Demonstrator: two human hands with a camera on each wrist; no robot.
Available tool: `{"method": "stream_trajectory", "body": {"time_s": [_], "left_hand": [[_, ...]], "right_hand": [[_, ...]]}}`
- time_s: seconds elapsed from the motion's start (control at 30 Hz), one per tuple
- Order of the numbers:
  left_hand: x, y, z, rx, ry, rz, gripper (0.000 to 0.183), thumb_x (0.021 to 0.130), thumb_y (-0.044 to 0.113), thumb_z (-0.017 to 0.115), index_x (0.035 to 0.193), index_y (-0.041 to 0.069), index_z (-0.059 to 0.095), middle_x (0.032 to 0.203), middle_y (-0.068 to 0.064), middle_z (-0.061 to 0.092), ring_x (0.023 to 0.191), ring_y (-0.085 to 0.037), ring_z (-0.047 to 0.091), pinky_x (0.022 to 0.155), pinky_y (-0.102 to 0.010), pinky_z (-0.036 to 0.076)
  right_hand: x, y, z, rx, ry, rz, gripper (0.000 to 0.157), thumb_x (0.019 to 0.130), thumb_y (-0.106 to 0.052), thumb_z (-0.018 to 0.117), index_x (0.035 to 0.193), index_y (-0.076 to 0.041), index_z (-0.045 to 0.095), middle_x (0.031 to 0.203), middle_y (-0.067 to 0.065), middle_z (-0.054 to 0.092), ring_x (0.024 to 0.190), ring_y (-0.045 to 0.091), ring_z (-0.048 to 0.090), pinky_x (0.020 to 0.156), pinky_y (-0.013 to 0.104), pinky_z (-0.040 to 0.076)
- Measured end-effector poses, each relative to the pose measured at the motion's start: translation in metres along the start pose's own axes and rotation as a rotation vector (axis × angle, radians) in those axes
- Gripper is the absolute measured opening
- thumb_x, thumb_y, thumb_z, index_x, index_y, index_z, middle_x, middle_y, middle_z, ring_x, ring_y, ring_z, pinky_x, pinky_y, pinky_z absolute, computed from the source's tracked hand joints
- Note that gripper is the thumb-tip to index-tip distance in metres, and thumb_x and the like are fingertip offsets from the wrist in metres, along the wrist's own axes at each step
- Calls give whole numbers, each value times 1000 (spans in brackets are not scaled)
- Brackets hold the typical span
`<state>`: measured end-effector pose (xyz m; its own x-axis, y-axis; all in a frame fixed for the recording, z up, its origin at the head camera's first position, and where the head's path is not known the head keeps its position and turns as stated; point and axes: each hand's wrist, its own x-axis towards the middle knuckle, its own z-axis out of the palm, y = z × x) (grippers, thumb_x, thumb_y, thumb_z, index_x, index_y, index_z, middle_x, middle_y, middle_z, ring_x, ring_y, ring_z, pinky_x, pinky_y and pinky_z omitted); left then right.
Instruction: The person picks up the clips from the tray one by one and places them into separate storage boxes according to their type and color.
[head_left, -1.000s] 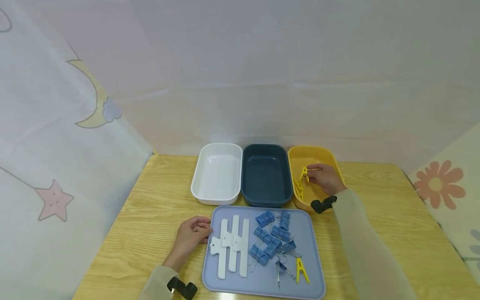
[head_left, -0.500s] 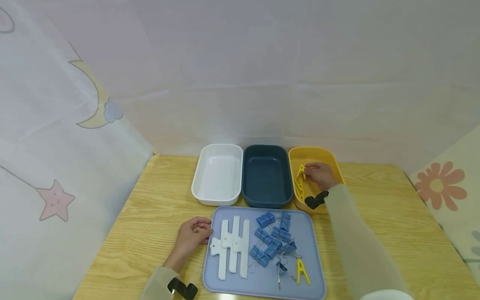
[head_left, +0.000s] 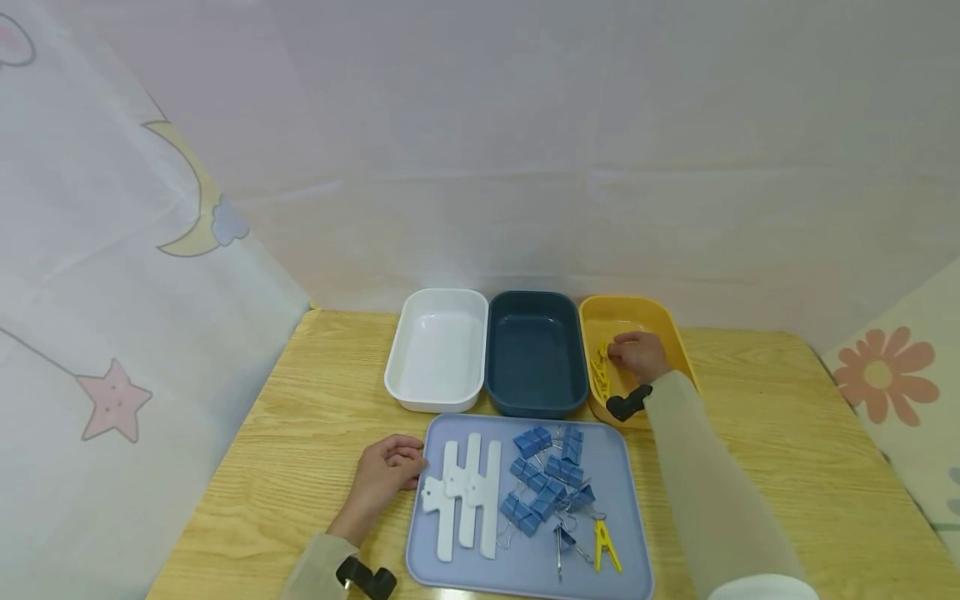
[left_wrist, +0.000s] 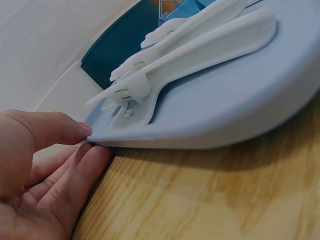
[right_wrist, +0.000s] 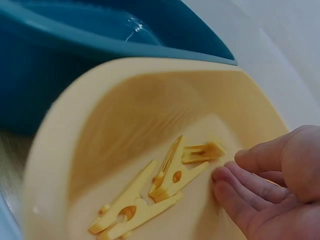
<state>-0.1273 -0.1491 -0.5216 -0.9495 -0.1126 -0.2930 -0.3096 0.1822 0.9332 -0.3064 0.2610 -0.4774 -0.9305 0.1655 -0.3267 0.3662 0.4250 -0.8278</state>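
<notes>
My right hand [head_left: 641, 357] is inside the yellow tub [head_left: 626, 307], thumb and fingers apart with nothing between them. Just left of its fingertips, yellow clothespins [right_wrist: 167, 187] lie on the tub's bottom. Beside the pale blue tray [head_left: 517, 575], my left hand [head_left: 385, 471] pinches the tray's left rim, thumb on top and fingers against its underside. White bag clips [head_left: 474, 492] with long bars lie on the tray's left half. Several blue binder clips [head_left: 564, 472] are heaped on its right half, with one yellow clothespin [head_left: 604, 546] near the lower right corner.
A white tub [head_left: 437, 346] and a dark blue tub [head_left: 536, 354] stand left of the yellow one, side by side behind the tray. All rest on a wooden table [head_left: 315, 375]. A pale cloth [head_left: 480, 183] hangs along the table's back.
My right hand has shifted slightly left and down in the yellow tub and let go of a clothespin, which now lies with the others. My left hand has stayed on the tray's rim.
</notes>
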Motion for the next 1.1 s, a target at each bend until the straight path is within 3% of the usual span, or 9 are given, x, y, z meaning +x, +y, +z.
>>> {"method": "stream_trajectory", "body": {"time_s": [0.2,0.47,0.67,0.77,0.9,0.97,1.1], "left_hand": [[-1,1,1,4,-2,0,26,82,5,71,108,3,66,88,-10,66,70,-13,60,60,-28,58],[-2,2,0,-11,-5,4,27,81,6,73,107,3,67,88,-9,67,68,-11,59,59,-28,58],[-5,5,-3,-19,-9,-15,27,84,8,71,110,3,66,91,-10,67,73,-13,62,63,-28,59],[-8,6,-5,-34,-11,-29,27,85,6,70,111,3,66,92,-11,67,75,-13,63,64,-28,60],[-9,5,-5,-34,-19,-6,28,84,0,69,111,2,65,94,-12,65,75,-14,62,65,-28,60],[-8,5,-5,-31,-31,15,30,83,-3,68,112,1,65,96,-14,65,76,-14,64,66,-29,60],[-8,8,-6,9,-72,51,36,82,-5,69,117,3,64,103,-15,66,79,-14,64,67,-28,60]], "right_hand": [[-4,0,-5,1,18,-9,43,97,-14,53,135,6,49,135,26,52,111,32,56,98,37,49],[-10,3,-16,117,-60,-47,51,97,-12,49,143,8,38,144,28,42,125,37,51,108,41,45],[-15,-1,-23,256,-146,-105,55,101,-14,46,148,8,27,146,29,38,113,16,61,108,36,43],[-23,-7,-26,326,-181,-112,56,101,-12,46,149,7,24,136,22,49,102,5,64,106,32,43],[-36,-16,-29,408,-199,-88,53,101,-9,46,148,4,26,113,-1,57,102,6,64,106,30,44],[-42,-19,-31,452,-206,-80,51,101,-9,45,148,3,27,109,-4,57,105,10,64,105,30,44],[-52,-22,-36,508,-233,-79,51,101,-11,47,147,-1,28,119,3,55,109,13,63,101,28,49]]}}
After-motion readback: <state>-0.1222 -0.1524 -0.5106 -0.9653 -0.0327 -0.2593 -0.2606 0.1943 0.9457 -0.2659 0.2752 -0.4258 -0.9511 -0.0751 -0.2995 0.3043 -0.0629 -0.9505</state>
